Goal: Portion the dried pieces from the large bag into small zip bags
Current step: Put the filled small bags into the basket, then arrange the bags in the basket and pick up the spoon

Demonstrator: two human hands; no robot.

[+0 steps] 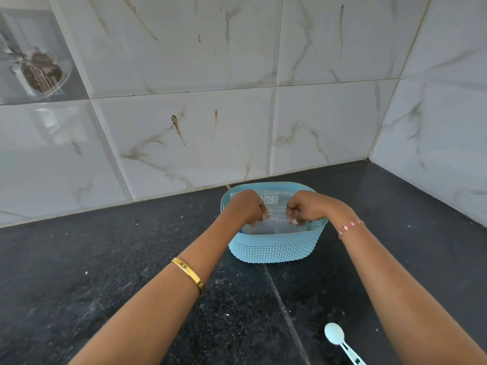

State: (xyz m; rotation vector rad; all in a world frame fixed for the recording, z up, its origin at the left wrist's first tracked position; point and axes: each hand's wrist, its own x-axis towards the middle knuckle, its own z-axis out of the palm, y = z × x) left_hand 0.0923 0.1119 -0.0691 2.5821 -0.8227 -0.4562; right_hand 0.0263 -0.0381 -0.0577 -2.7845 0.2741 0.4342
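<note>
Dark counter by tiled wall: L hand & R hand each pinch clear zip bag inside blue basket; spoon nearby.

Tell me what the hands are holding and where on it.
Both hands, left and right, pinch a clear plastic zip bag by its near edge, over the light-blue perforated plastic basket.

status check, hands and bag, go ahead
Left hand and right hand each have a grip on the clear bag in the blue basket. Contents not visible. Scoop idle on counter. Nothing blocking.
</note>
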